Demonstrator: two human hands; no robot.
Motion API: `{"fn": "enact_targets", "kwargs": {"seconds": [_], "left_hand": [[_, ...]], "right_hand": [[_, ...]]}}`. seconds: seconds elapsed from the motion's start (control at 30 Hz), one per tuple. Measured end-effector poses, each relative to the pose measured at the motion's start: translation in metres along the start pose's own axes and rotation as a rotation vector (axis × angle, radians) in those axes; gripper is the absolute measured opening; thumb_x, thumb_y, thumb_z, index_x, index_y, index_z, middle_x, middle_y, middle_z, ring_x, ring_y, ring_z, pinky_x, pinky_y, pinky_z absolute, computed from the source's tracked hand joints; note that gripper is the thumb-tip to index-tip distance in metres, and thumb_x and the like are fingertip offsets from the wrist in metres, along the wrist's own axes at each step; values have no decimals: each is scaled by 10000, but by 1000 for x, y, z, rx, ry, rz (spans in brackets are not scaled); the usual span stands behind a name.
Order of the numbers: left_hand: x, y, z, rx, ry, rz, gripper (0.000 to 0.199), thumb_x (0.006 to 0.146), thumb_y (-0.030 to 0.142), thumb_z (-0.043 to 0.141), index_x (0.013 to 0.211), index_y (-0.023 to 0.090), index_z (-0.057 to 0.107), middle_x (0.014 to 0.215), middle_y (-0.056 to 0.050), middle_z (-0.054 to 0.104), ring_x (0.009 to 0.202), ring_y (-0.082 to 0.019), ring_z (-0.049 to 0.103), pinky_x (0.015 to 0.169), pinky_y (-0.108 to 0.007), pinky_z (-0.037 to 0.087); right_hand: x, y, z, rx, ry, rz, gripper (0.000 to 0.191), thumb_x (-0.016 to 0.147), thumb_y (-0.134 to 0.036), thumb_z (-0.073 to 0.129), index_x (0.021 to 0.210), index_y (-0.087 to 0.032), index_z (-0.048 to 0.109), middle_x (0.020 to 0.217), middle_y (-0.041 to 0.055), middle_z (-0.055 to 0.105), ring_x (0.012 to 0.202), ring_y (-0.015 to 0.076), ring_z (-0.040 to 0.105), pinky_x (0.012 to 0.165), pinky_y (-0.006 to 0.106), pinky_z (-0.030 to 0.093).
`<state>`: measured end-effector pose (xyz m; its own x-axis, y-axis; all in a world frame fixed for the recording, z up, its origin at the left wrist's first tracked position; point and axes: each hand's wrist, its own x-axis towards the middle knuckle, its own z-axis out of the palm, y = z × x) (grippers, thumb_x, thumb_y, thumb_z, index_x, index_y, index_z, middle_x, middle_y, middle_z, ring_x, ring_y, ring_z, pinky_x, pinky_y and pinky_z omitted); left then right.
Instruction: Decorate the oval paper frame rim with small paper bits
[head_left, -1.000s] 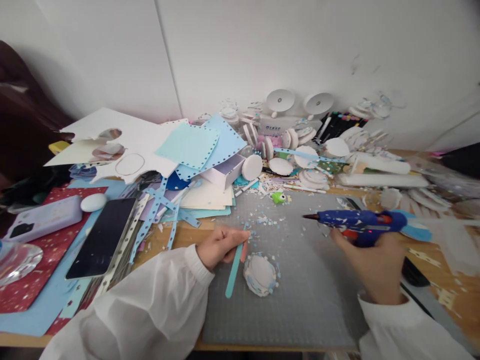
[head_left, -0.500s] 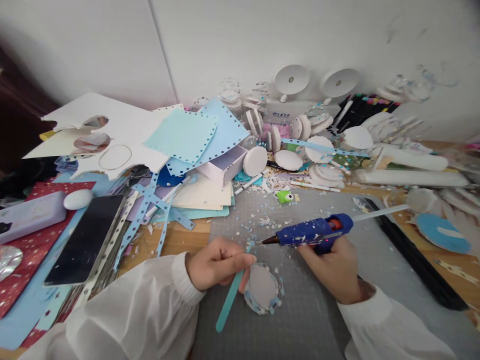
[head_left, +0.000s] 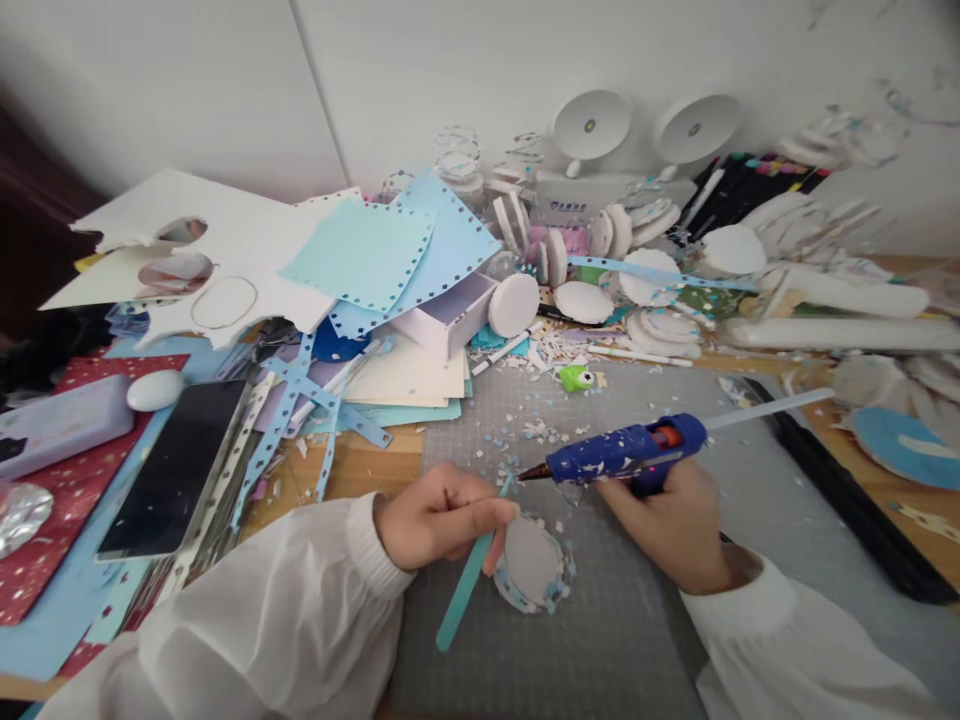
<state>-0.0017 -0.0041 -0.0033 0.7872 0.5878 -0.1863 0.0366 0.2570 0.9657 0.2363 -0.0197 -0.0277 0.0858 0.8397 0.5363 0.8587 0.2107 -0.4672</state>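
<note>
My left hand (head_left: 446,520) pinches a teal flat stick (head_left: 463,598) that slants down toward me. In my right hand (head_left: 679,520) is a blue hot glue gun (head_left: 611,452), spotted with paper bits, a clear glue stick (head_left: 772,408) poking out of its back. The gun's nozzle points left and lies close to the stick's upper end; whether they touch I cannot tell. Below the nozzle, beside my left fingers, a white disc (head_left: 534,560) rimmed with small blue and white paper pieces rests on the grey cutting mat (head_left: 600,650).
Small paper scraps and a green frog-like punch (head_left: 576,377) lie at the mat's far side. White discs (head_left: 514,305) and pens crowd behind. To the left are punched paper sheets (head_left: 360,255), strips and a phone (head_left: 176,470). A long black bar (head_left: 855,490) lies at right.
The view has shifted slightly. My left hand and the stick keep nearly the same pose, and the glue gun's nozzle stays near the stick's upper end.
</note>
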Motion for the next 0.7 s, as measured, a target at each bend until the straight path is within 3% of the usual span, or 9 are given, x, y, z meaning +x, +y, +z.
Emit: {"fn": "enact_targets", "kwargs": {"seconds": [0.47, 0.6, 0.7], "left_hand": [[1, -2, -2, -3, -8, 4, 526, 876, 495, 454, 553, 102, 588, 330, 66, 308, 288, -34, 230, 320, -194, 157], [1, -2, -2, -6, -13, -5, 530, 872, 501, 456, 549, 103, 587, 323, 71, 293, 284, -33, 216, 317, -194, 145], [1, -2, -3, -15, -12, 0, 521, 870, 492, 467, 553, 99, 594, 325, 68, 307, 283, -32, 222, 319, -195, 147]], "right_hand": [[-4, 4, 2, -60, 5, -29, 283, 692, -377, 581, 489, -224, 456, 363, -29, 473, 325, 144, 462, 370, 255, 333], [-7, 12, 2, -191, 21, -81, 382, 697, -432, 566, 426, -244, 374, 343, -27, 401, 361, 159, 460, 403, 263, 315], [-4, 18, -5, -269, 54, -35, 351, 705, -465, 559, 472, -233, 438, 423, 4, 466, 459, 191, 527, 461, 280, 357]]}}
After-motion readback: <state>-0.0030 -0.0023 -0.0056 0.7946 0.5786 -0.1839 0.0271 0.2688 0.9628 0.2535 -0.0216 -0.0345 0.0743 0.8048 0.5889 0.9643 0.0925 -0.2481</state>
